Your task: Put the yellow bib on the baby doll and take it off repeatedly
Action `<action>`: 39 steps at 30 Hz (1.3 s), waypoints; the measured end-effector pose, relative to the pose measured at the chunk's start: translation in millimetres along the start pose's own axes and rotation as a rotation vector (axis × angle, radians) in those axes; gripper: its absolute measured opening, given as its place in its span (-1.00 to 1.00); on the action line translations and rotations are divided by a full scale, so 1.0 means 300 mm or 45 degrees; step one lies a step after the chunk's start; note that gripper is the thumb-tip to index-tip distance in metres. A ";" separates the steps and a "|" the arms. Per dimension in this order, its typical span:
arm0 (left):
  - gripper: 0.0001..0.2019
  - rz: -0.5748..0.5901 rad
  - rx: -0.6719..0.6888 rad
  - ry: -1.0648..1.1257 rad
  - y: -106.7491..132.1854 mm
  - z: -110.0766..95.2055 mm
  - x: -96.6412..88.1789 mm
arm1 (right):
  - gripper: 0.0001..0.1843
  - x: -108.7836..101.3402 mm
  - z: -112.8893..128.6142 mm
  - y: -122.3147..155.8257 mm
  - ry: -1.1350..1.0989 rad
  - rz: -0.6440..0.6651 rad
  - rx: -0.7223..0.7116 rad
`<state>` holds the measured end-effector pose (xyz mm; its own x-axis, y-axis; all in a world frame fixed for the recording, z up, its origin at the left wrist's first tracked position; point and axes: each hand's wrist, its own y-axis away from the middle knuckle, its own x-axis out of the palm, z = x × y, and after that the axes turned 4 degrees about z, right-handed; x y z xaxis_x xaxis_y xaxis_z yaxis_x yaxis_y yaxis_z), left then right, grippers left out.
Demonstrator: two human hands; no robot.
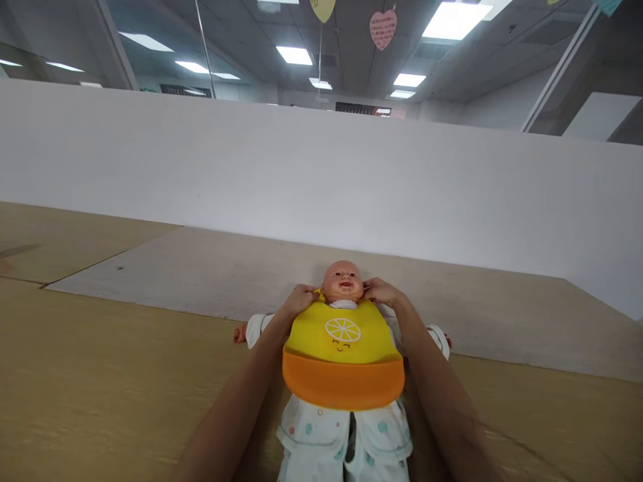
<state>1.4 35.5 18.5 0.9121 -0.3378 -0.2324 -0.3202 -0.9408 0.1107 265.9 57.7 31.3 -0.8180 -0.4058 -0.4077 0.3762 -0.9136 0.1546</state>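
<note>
**A:** What was on the left side?

**B:** A pale wooden tabletop, with a flat greyish panel lying on it farther back. A plastic baby doll in a white suit with coloured dots lay on its back, with its head pointing away from the person. One of its arms stuck out to the left and ended in a small pink doll hand.

**A:** And the person's left hand?

**B:** The left hand was at the doll's shoulder, just beside its neck. Its fingers were curled tight around the upper left corner of the yellow bib. The bib was soft, rubbery-looking material with an orange scoop pocket along the bottom and a lemon slice with a smiling face printed on it.

**A:** Where was the bib?

**B:** It was spread flat over the doll's chest and belly. The top edge sat under the chin and the pocket reached down to the top of the legs. Both of the person's bare forearms ran alongside it, one on each side.

**A:** And the right hand?

**B:** The right hand was at the other side of the doll's neck, touching its cheek. Its fingertips were pinched together on the bib's upper right corner. I couldn't tell whether the strap ends met behind the neck, because the head hid that part.

**A:** What was beyond that?

**B:** The doll's other arm lay out to the right. A plain white partition wall ran along the far edge of the table. Above it, a pink heart-shaped paper tag hung from the ceiling.
</note>
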 end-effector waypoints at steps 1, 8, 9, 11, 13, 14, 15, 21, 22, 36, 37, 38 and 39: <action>-0.89 -0.007 -0.017 0.015 0.003 0.001 -0.001 | -0.69 0.003 0.003 -0.004 0.011 0.013 0.005; -0.88 -0.025 -0.015 0.010 -0.012 0.023 0.001 | -0.56 0.012 0.020 -0.013 0.029 0.138 -0.025; -0.87 -0.018 -0.011 0.003 -0.015 0.024 0.002 | -0.54 0.012 0.022 -0.012 0.027 0.138 -0.026; -0.88 -0.007 0.003 -0.013 -0.018 0.024 0.003 | -0.53 0.011 0.022 -0.011 0.027 0.140 -0.021; -0.89 -0.016 -0.006 -0.023 -0.022 0.026 0.004 | -0.52 0.011 0.018 -0.010 0.024 0.147 -0.008; -0.89 -0.024 -0.019 -0.028 -0.024 0.028 0.004 | -0.52 0.011 0.015 -0.009 0.019 0.151 -0.003; -0.89 -0.027 -0.035 -0.038 -0.027 0.031 0.004 | -0.53 0.011 0.011 -0.009 0.013 0.152 0.002; -0.71 -0.276 -0.085 -0.093 -0.042 0.040 -0.004 | -0.60 0.003 0.000 0.006 0.010 0.090 0.039; -0.60 -0.325 -0.103 -0.073 -0.041 0.038 -0.005 | -0.60 0.002 0.003 0.016 0.003 0.078 0.055; -0.50 -0.461 -0.050 -0.245 0.255 -0.077 -0.017 | -0.52 0.049 -0.016 0.395 -0.722 0.073 0.025; -0.50 -0.441 -0.043 -0.197 0.283 -0.095 -0.018 | -0.53 0.058 -0.023 0.427 -0.778 0.050 -0.014; -0.48 -0.417 -0.035 -0.140 0.311 -0.113 -0.017 | -0.53 0.067 -0.032 0.457 -0.836 0.024 -0.052; -0.46 -0.399 -0.026 -0.081 0.338 -0.129 -0.013 | -0.53 0.076 -0.043 0.485 -0.889 0.001 -0.083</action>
<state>-24.8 -57.4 68.1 0.9475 -0.0332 -0.3179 -0.0206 -0.9989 0.0431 307.7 -84.0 32.8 -0.8976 -0.3489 0.2695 0.3845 -0.9186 0.0914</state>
